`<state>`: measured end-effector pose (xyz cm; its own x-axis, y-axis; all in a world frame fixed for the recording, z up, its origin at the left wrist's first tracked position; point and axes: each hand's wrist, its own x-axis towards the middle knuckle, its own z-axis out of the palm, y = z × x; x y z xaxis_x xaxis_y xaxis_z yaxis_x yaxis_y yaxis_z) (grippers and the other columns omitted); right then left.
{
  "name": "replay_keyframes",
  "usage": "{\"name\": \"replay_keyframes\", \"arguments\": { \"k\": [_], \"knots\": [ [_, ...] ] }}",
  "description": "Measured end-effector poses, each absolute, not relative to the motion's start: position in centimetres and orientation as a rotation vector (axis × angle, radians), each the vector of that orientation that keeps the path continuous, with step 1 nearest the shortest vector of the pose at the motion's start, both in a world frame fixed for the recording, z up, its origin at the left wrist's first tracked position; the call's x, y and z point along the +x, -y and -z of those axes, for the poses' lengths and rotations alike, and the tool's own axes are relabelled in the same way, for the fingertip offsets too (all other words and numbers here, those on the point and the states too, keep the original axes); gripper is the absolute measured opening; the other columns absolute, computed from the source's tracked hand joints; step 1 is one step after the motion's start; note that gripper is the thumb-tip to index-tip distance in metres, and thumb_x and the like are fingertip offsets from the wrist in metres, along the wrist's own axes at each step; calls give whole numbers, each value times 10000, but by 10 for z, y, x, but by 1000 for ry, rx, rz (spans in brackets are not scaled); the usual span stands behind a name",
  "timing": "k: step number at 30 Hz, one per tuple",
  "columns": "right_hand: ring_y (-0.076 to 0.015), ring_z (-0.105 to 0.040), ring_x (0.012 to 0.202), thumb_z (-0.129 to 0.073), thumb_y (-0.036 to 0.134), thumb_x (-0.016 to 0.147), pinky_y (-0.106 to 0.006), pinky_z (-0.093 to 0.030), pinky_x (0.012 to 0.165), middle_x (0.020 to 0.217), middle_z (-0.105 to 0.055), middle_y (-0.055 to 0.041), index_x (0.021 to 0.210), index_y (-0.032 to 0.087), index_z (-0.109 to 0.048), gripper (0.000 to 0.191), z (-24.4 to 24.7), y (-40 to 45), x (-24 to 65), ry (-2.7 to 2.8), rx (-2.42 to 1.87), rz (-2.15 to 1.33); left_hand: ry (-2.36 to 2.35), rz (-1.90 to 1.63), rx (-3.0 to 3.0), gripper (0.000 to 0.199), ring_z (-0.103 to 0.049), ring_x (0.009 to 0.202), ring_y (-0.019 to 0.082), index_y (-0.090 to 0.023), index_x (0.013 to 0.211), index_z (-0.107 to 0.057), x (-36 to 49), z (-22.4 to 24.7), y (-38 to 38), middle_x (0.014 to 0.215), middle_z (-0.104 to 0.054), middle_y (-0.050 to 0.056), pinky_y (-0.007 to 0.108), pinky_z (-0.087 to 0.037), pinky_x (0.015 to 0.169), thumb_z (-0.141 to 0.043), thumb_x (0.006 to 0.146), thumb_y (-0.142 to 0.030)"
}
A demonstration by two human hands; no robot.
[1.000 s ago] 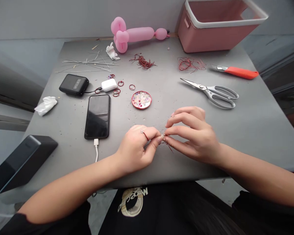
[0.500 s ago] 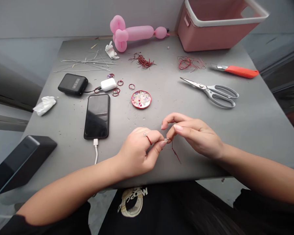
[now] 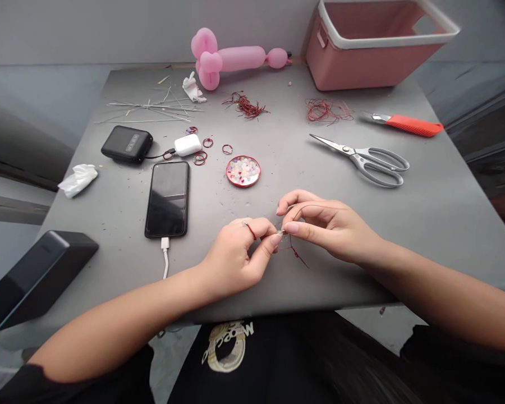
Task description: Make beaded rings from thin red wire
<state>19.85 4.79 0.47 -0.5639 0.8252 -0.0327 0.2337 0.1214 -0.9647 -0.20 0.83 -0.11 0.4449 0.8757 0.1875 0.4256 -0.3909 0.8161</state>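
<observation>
Between thumb and index finger, my left hand (image 3: 238, 255) pinches a small pale bead (image 3: 280, 233) on dark red cord. It wears a thin red ring on the index finger. My right hand (image 3: 330, 227) meets it at the bead, thumb and index finger closed on the cord beside it. A strand of the cord (image 3: 295, 252) hangs down below the fingertips with small knots, and another strand arches over my right fingers. Just beyond the hands lies a round red-rimmed dish (image 3: 243, 171) of pale, purple and red beads.
Scissors (image 3: 362, 160), a red-handled cutter (image 3: 412, 124) and red thread (image 3: 326, 110) lie right, below a pink bin (image 3: 362, 64). Left are a phone (image 3: 167, 199), a power bank (image 3: 127, 144), a white case (image 3: 187, 145) and cord rings (image 3: 207, 142). A pink balloon (image 3: 242, 58) lies behind.
My right thumb has come down to the bead and closed with the index finger. The bead has shifted slightly up and left, and a strand now arches over my right fingers.
</observation>
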Motion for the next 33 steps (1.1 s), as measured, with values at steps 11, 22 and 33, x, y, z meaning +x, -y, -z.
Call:
{"name": "replay_keyframes", "arguments": {
  "k": [11, 22, 33],
  "knots": [
    [-215, -587, 1012, -589, 242, 825, -359, -521, 846, 867, -644, -91, 609, 207, -751, 272, 6, -48, 195, 1373, -971, -1896, -933, -1043, 2483, 148, -590, 669, 152, -197, 775, -528, -5, 8, -9, 689, -683, 11, 303, -448, 667, -504, 873, -89],
    [-274, -570, 1070, -663, 187, 790, -481, -448, 964, 728, -654, -45, 626, 324, -765, 237, -13, -51, 218, 1738, -953, -1200, -900, -905, 2231, 174, -564, 641, 140, -192, 774, -545, -4, -1, -9, 682, -659, 16, 278, -464, 654, -468, 928, -164],
    [-218, -626, 957, -519, 327, 887, -386, -541, 785, 923, -672, -53, 772, 270, -711, 231, -1, -67, 217, 1255, -1070, -1434, -1191, -895, 1675, 227, -622, 675, 143, -179, 732, -589, -4, -1, -15, 698, -684, 25, 266, -494, 630, -511, 925, -269]
  ]
}}
